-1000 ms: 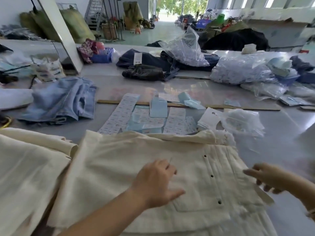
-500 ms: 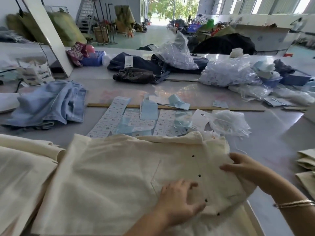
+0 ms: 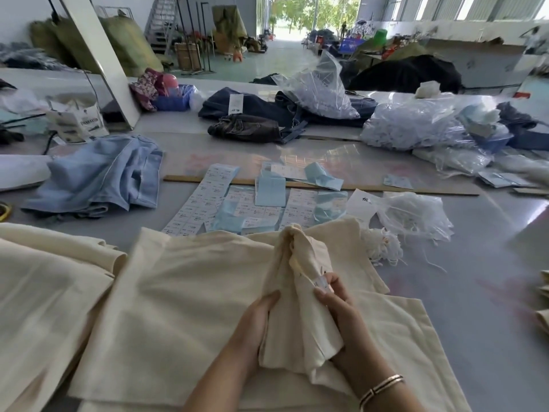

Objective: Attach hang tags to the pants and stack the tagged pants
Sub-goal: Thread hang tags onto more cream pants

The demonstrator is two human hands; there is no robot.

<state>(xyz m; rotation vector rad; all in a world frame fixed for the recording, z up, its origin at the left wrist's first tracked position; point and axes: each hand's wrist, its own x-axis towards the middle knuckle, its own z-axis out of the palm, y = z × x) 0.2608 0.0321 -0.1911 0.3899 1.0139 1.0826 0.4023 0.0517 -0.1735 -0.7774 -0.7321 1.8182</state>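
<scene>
Cream pants [image 3: 190, 295] lie flat on the grey table in front of me. A bunched fold of the same cream cloth [image 3: 300, 292] stands up from them between my hands. My left hand [image 3: 258, 319] grips the fold from the left, thumb along the cloth. My right hand [image 3: 335, 304] holds it from the right and pinches a small white label [image 3: 322, 283] at the fold's edge. Light blue hang tags [image 3: 270, 191] and sheets of white stickers [image 3: 205, 200] lie just beyond the pants. A clear bag of white strings [image 3: 413, 215] sits to the right of them.
More cream pants [image 3: 50, 286] are piled at the left, and folded cream pieces [image 3: 543, 304] show at the right edge. Light blue jeans [image 3: 98, 176] lie at the left, dark garments [image 3: 267, 114] and plastic bags [image 3: 416, 123] farther back. A wooden ruler [image 3: 416, 190] crosses the table.
Both hands have gathered the flat right part of the pants into an upright bunch. My right hand moved in from the right edge and now pinches a label.
</scene>
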